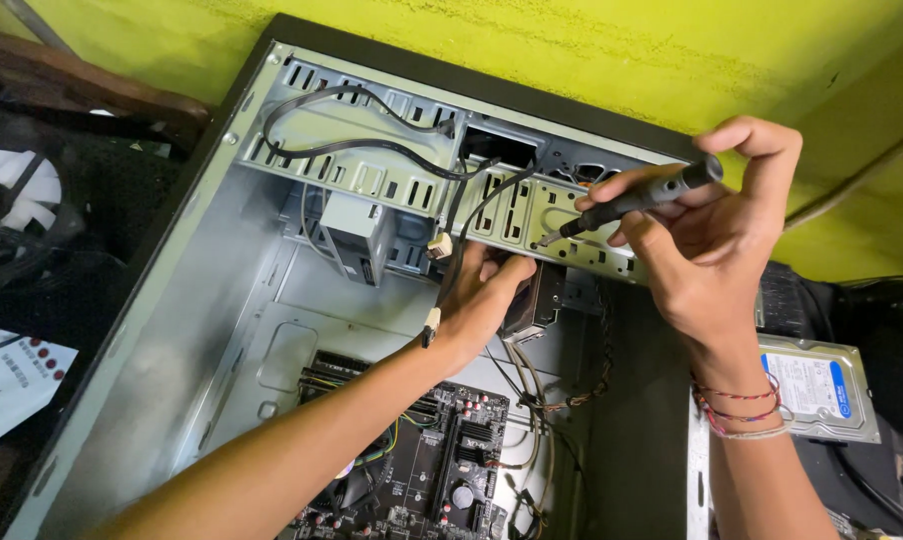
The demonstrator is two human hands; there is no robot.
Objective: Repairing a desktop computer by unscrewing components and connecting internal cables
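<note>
Screwdriver [640,200] in our right hand [717,240], fingers curled tight round its dark handle, the tip pressed against the perforated drive cage [392,180] of the open case [172,330]. The handle slants up and to the right of the cage, past the case's black rim. Our left hand [482,300] reaches under the cage from below, fingers wrapped round a drive [534,300] seated just beneath the cage's right end; we cannot tell how firmly it grips, since the fingertips are hidden behind the drive. 2 black cables [372,148] loop across the cage's face, and 1 ends in a pale connector [439,245] hanging just left of our left hand. Below the cage, low in the case, lies the motherboard [442,470], partly covered by our left forearm. Right of the cage, outside the case, a loose hard disk [822,385] rests near our right wrist, which wears thread bracelets [737,410]. Far left of the cage sits a white fan [17,190].
</note>
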